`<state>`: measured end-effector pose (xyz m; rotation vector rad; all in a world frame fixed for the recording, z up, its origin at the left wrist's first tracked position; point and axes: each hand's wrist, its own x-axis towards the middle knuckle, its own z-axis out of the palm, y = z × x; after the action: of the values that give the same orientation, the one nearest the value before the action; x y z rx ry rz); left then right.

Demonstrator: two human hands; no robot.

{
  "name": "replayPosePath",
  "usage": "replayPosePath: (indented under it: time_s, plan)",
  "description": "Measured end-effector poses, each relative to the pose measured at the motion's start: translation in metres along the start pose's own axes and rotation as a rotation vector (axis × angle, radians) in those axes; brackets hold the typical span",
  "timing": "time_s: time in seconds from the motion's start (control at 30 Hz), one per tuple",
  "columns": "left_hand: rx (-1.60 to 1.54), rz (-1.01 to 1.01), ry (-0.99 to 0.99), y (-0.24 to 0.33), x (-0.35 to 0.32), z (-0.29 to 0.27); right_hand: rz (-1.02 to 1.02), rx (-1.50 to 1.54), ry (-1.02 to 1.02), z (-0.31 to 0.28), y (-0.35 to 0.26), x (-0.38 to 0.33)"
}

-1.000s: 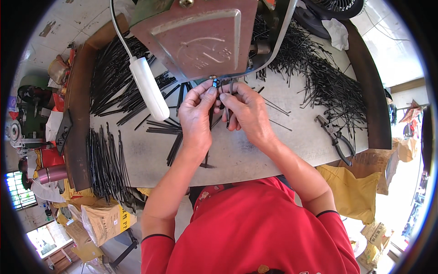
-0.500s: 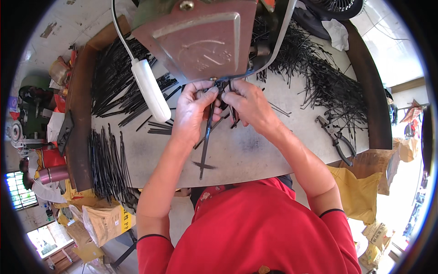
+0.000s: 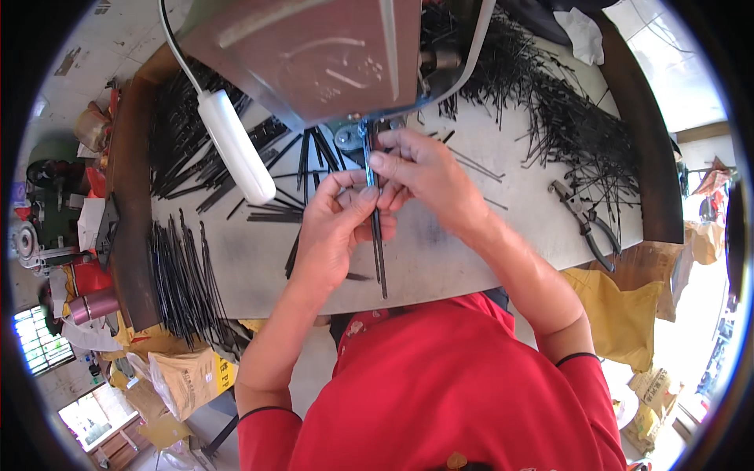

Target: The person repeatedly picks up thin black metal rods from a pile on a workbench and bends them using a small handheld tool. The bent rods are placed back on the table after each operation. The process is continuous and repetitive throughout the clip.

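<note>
In front of the reddish-brown machine head (image 3: 330, 67), my two hands are close together around a pair of slim black metal rods (image 3: 378, 255). The rods stand nearly upright in the picture, their lower ends pointing toward my body. With thumb and fingers my left hand (image 3: 331, 231) pinches them around their middle. Higher up, my right hand (image 3: 430, 174) grips them, its thumb and forefinger closed near the machine. The rods' upper ends reach a blue-lit metal part (image 3: 348, 137) under the head; whether they touch it cannot be made out. Several loose black rods (image 3: 305, 165) lie beside my left hand.
A white lamp (image 3: 236, 149) hangs left of the machine. Black rods are heaped at the far left and in a sheaf (image 3: 184, 279) nearer. Hooked-end rods (image 3: 565, 129) pile up at right, near pliers (image 3: 587, 224). A raised dark border (image 3: 658, 157) edges the table (image 3: 463, 267).
My hands have drawn slightly down from the machine's underside, and my right hand now sits higher than my left. Loose rods and a metal part behind them have come into sight. The view has shifted slightly.
</note>
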<state>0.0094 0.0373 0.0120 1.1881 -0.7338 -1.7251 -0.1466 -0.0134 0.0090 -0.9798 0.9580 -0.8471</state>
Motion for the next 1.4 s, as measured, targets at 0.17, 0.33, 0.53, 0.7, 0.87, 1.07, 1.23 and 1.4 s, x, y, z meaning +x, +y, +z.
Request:
replayPosePath:
  time_s: [0.17, 0.33, 0.53, 0.7, 0.87, 1.07, 1.23, 1.4]
  plan:
    - [-0.035, 0.015, -0.028, 0.001, 0.001, 0.002, 0.055, 0.011, -0.056, -0.003, 0.001, 0.001]
    - [-0.02, 0.007, -0.025, 0.003, 0.0, -0.002, 0.053, 0.04, -0.044, -0.002, 0.004, 0.001]
    - [0.048, -0.017, -0.017, 0.007, 0.001, -0.012, 0.081, 0.072, -0.068, 0.0, 0.004, 0.001]
    - [0.021, 0.001, -0.035, 0.007, 0.0, -0.006, 0.08, 0.088, -0.097, -0.002, 0.003, 0.002]
    - [0.005, -0.006, -0.002, 0.009, -0.001, 0.0, 0.09, 0.063, -0.081, -0.004, 0.001, 0.002]
    - [0.336, 0.254, 0.036, 0.004, -0.011, 0.01, 0.09, 0.015, -0.103, -0.008, -0.012, 0.002]
    - [0.604, 0.277, 0.069, 0.006, -0.017, 0.005, 0.117, 0.02, -0.177, -0.02, -0.015, -0.001]
    - [0.535, 0.264, 0.159, 0.02, 0.003, -0.028, 0.018, 0.292, 0.031, -0.024, -0.016, -0.001]
